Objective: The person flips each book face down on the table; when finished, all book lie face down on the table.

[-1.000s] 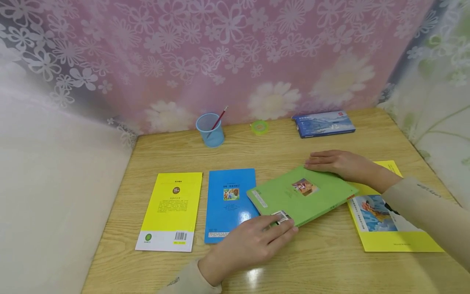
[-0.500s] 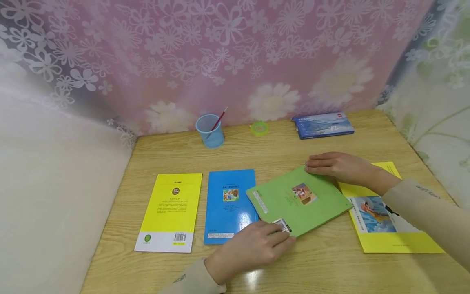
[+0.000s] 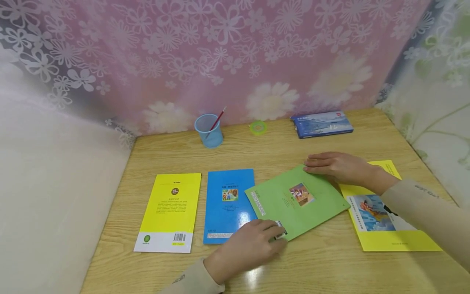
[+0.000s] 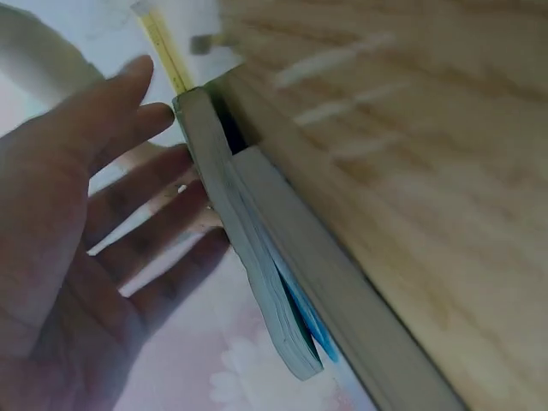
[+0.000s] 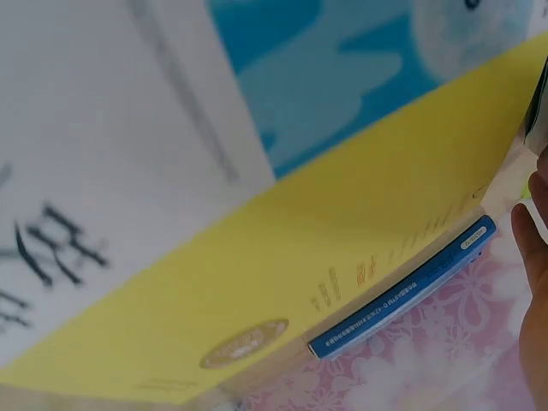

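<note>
A green book (image 3: 293,208) lies slanted at the middle right, back cover up, its left corner over the edge of a blue book (image 3: 229,212). My left hand (image 3: 249,249) touches its near left corner beside the barcode. In the left wrist view the left hand's fingers (image 4: 154,188) are spread and fairly straight, tips against the book's cover. My right hand (image 3: 339,169) rests at the far edge with its fingers extended; its thumb is hidden in the head view. Under the right forearm lies a yellow book (image 3: 398,241) with a picture cover, partly hidden.
Another yellow book (image 3: 169,212) lies at the left of the wooden table (image 3: 169,151). Along the back stand a blue mesh cup (image 3: 211,136) with a red pencil (image 3: 219,118), a green tape roll (image 3: 258,128) and a blue box (image 3: 323,124). Curtains border the table.
The green book has tipped flatter, so its spine no longer shows in the head view. It has shifted slightly left. My left hand has moved slightly down; the right hand stays at the far edge.
</note>
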`<state>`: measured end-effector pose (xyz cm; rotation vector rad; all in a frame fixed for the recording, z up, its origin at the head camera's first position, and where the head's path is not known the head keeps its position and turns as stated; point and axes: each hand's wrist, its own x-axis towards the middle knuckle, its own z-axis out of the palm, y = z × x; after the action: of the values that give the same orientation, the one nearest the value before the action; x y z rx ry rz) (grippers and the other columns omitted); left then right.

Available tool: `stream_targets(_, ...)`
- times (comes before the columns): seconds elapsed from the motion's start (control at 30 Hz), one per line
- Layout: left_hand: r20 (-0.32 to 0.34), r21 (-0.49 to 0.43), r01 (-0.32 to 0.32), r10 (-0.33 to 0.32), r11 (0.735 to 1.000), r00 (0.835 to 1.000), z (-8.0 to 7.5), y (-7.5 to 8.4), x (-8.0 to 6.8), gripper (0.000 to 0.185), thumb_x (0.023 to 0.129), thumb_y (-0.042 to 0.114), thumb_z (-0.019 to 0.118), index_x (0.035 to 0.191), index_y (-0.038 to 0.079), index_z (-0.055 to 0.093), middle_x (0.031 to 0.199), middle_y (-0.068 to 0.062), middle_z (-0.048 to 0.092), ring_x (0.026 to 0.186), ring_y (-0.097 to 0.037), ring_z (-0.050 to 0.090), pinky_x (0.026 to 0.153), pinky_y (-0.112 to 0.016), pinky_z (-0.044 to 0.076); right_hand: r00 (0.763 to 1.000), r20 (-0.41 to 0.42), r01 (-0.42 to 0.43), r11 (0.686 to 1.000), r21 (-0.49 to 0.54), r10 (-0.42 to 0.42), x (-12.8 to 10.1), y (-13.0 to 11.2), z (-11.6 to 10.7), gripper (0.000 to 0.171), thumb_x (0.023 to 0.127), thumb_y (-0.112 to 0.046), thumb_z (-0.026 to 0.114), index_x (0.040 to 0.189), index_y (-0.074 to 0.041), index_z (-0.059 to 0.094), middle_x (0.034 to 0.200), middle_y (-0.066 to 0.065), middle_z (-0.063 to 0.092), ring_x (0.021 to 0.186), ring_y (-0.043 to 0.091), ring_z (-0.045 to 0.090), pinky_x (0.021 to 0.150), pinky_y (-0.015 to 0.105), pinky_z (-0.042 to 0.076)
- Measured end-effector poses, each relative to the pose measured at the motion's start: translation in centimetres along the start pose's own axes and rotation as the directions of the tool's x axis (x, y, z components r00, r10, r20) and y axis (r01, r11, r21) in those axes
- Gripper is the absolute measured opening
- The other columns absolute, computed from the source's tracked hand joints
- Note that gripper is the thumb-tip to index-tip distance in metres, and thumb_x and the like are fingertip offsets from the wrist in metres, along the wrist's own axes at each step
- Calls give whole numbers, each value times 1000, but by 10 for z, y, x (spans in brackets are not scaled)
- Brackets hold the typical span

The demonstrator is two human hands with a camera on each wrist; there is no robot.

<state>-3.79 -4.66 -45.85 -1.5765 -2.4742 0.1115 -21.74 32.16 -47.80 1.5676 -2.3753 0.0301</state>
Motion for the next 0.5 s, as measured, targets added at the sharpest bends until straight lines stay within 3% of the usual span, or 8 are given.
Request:
stream_targets(0.1,63,-75,70,-66,995,996,1,-5,-3,50,97,63,65,138,34,66,148,4,62,140,-17,57,117,-35,48,999,-22,-33,999,35,33,-1,-5,-1,33,109,-15,56,139,-16,69,140,7,70,126,33,68,93,49,61)
stream_targets(0.2,129,-125,151,-135,981,982,4,-13,-6,67,95,72,58,150,35,57,158,-1,53,149,-25,48,123,-44,42,996,-30,-78,993,91,81,0,-13,-5,56,85,-2,82,138,-15,70,141,8,70,127,34,65,92,48,61)
stream_targets(0.23,150,-137,174,-154,975,977,4,-18,-7,70,95,74,57,152,34,55,161,-3,50,152,-27,46,124,-46,40,995,-27,-92,990,108,96,0,-16,-6,62,80,0,85,138,-16,71,141,8,70,129,34,64,92,48,61)
stream_targets(0.37,176,-141,234,-208,962,962,3,-40,-9,74,93,76,57,153,33,55,165,-7,46,155,-33,41,124,-53,40,992,-7,-125,979,162,128,2,-29,-13,56,82,-4,86,134,-18,73,142,9,69,132,37,61,95,50,61)
stream_targets(0.5,241,-170,297,-252,940,937,-3,-62,-11,72,93,73,60,153,33,55,167,-8,43,156,-36,38,122,-57,41,984,56,-174,966,189,167,-5,-49,-16,53,88,-25,85,138,-22,71,148,7,65,137,37,58,104,46,57)
